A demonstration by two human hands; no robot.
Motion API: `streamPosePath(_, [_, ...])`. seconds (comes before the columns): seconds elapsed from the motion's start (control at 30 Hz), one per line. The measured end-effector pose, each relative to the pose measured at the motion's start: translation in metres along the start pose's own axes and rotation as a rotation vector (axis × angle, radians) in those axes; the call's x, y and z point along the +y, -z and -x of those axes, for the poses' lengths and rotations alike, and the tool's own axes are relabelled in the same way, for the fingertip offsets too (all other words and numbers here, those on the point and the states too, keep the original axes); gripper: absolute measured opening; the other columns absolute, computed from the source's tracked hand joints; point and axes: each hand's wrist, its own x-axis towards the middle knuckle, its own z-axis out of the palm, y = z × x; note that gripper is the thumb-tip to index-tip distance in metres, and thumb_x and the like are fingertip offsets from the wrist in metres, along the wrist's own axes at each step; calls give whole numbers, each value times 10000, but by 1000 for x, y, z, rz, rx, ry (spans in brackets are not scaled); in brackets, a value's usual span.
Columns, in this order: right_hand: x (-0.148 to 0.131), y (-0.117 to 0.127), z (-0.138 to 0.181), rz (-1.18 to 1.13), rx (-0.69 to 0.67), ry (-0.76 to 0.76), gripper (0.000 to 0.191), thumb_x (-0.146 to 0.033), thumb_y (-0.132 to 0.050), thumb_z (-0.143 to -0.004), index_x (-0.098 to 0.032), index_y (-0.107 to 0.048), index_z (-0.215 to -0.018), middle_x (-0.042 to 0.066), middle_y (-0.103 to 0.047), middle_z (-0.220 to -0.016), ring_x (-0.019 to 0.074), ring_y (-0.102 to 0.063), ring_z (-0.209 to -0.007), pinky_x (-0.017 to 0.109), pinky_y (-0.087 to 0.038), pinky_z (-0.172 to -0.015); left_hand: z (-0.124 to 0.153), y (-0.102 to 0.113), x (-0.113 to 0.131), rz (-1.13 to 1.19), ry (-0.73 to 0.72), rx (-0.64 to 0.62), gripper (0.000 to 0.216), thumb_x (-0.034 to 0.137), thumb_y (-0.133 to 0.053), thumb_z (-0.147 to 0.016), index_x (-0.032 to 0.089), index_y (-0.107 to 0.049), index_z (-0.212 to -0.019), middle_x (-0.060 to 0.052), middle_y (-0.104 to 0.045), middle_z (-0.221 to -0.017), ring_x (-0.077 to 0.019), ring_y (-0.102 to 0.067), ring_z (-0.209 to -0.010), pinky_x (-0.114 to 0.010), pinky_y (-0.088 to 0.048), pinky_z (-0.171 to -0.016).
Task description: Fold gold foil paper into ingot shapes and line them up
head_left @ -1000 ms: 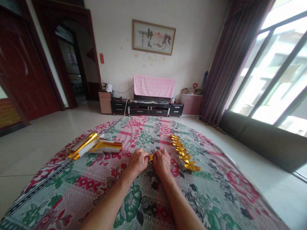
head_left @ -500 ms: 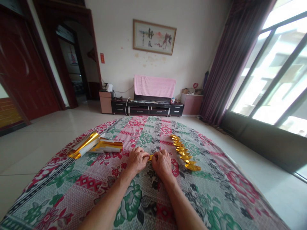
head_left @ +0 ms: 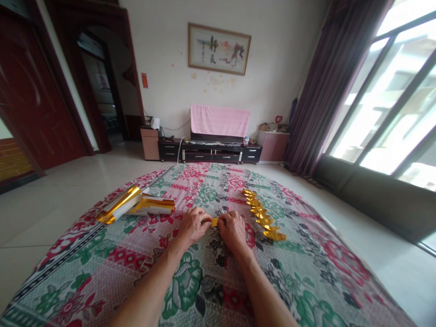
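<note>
- Foil piece [head_left: 214, 222], small and gold, sits near the middle of the table, between the two hands; most of it is covered by fingers, so its full shape cannot be told.
- Left hand [head_left: 195, 225]: fingers curled, thumb and forefinger pinching the left end of the piece.
- Right hand [head_left: 232, 229]: knuckles up, fingers bent, pinching the right end. Hands close together, a short gold stretch visible between them.
- Both forearms reach in from the near edge, bare, low over the cloth.
- Gold row [head_left: 260, 210]: several pointed, shiny folded pieces right of the right hand, in a slanting line running away from the person. Nearest one lies flat and clearest; farther ones crowd together, exact count uncertain.
- Gold sheets, left of the left hand: one curled roll [head_left: 119, 204] lying aslant, a second bundle [head_left: 153, 205] against its right side, pale undersides showing on both.
- Cloth [head_left: 136, 277] under everything: flowered, red, green and grey.
- Beyond the cloth: tiled floor [head_left: 78, 181], black cabinet [head_left: 211, 155], pink towel [head_left: 220, 120] draped above it, framed picture [head_left: 219, 49] on the wall.
- Far right: purple curtain [head_left: 316, 91] beside a bright window [head_left: 384, 104].
</note>
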Motion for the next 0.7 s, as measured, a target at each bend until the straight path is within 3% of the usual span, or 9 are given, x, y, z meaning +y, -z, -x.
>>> streamPosePath(0.23, [3,-3,0,-22,11,7,153,-286,-522,-789,-222,-655,-831,35,-552,-916,156,-484,-848,255,-306,-722,0,-1,-10,16,-71,6,217,314,-605,-734,250,-645,-937,-33,-590,-938,-179,-516,-910,-316,-380,-849])
streamPosePath(0.43, [4,-3,-1,-23,13,7,149,-281,-524,-790,-220,-653,-833,37,-552,-908,155,-486,-847,256,-305,-720,-1,-1,-11,33,-29,29,369,268,-642,-682,215,-577,-1041,-40,-602,-941,-187,-524,-896,-324,-392,-827])
streamPosePath(0.7, [2,-2,2,13,25,34,151,-266,-491,-812,-223,-633,-838,37,-547,-903,160,-482,-846,257,-300,-710,-1,3,-15,84,-54,-3,249,281,-626,-681,207,-599,-918,-31,-612,-928,-182,-530,-896,-313,-392,-827])
